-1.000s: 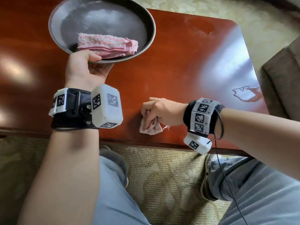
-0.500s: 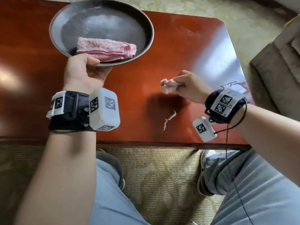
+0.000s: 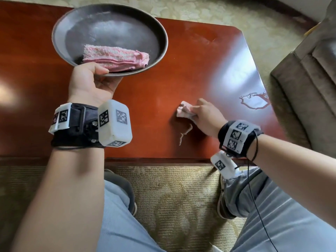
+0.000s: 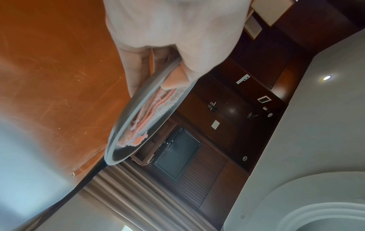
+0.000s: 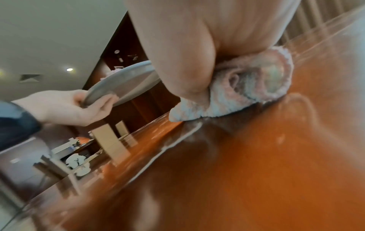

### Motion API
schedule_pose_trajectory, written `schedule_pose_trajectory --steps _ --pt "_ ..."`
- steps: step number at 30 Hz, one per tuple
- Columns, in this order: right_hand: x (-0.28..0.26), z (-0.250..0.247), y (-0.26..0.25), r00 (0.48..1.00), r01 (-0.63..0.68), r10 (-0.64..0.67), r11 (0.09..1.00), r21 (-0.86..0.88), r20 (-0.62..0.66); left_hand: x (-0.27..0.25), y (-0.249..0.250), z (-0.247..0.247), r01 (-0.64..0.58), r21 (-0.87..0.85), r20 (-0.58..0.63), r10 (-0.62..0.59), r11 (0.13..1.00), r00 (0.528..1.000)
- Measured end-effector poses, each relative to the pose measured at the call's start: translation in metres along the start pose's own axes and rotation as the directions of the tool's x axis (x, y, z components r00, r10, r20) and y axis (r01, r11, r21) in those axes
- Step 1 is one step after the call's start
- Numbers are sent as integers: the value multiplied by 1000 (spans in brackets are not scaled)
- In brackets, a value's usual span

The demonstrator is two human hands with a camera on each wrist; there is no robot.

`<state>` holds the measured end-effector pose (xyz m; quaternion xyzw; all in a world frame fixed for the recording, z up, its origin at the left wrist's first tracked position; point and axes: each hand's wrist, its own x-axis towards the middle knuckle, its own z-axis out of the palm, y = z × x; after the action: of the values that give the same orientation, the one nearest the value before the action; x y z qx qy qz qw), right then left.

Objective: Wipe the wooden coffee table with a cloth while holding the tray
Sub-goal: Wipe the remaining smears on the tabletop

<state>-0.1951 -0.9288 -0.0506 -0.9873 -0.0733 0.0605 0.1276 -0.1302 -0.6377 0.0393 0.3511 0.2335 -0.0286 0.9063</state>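
My left hand (image 3: 94, 82) grips the near rim of a round grey metal tray (image 3: 112, 19), held above the glossy red-brown wooden coffee table (image 3: 209, 57); thumb on top, fingers underneath. A folded pink towel (image 3: 116, 58) lies in the tray (image 4: 116, 140). My right hand (image 3: 205, 115) clutches a small bunched pale pink cloth (image 3: 184, 111) and presses it on the table near its middle right. In the right wrist view the cloth (image 5: 247, 92) is squeezed under my fingers against the wood (image 5: 256, 171), and the left hand (image 5: 65, 107) holds the tray (image 5: 120, 84) beyond.
A loose frayed thread (image 3: 185, 133) trails on the table behind the cloth. A brown sofa (image 3: 309, 79) stands close to the table's right end. My knees and shoes sit at the near edge over a patterned beige carpet (image 3: 172, 197). A white sticker-like mark (image 3: 254, 102) lies near the right edge.
My right hand swept the cloth from the near edge out toward the table's middle right, then drew back a little. The thread now trails behind it. The left hand keeps the tray steady.
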Motion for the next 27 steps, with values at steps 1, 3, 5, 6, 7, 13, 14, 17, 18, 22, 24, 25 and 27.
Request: schedule_pose_trajectory --steps 1,3,5,6,7,13,14,17,18,22,24,25,27 --pt "-8 4 -7 999 37 -37 999 -9 -4 -1 0 -1 2 1 1 -2 1000 1000" --pt "-23 9 -20 995 96 -96 995 -5 4 -2 0 -4 6 6 8 -6 1000 1000" --pt "-34 14 -31 986 168 -168 986 2 16 -2 0 -7 10 11 10 -10 1000 1000" --pt "-37 16 -36 980 199 -200 980 10 27 -2 0 -8 12 15 14 -12 1000 1000" --pt "-39 17 -38 975 218 -219 976 23 36 -2 0 -9 14 19 19 -15 1000 1000" --pt "6 -12 -32 948 300 -285 949 96 -143 -2 5 -13 31 -12 17 -31 999 999" --pt "22 -18 -31 935 322 -301 941 99 -187 -1 6 -13 29 -18 14 -29 999 999" --pt "74 -23 -27 947 292 -274 952 94 -170 3 9 -13 25 -18 9 -25 1000 1000" --pt "89 -23 -26 965 241 -230 967 84 -125 4 9 -13 24 -19 7 -24 1000 1000" --pt "118 -15 -27 978 207 -207 978 24 13 12 8 -13 29 -33 -13 -30 999 999" --pt "121 -10 -35 965 261 -262 965 40 25 13 8 -13 31 -36 -9 -31 999 999" --pt "120 -8 -39 952 304 -305 951 52 24 13 8 -12 32 -43 3 -32 999 999" --pt "112 2 -44 921 386 -388 921 51 36 13 8 -11 26 -55 12 -25 998 1000"
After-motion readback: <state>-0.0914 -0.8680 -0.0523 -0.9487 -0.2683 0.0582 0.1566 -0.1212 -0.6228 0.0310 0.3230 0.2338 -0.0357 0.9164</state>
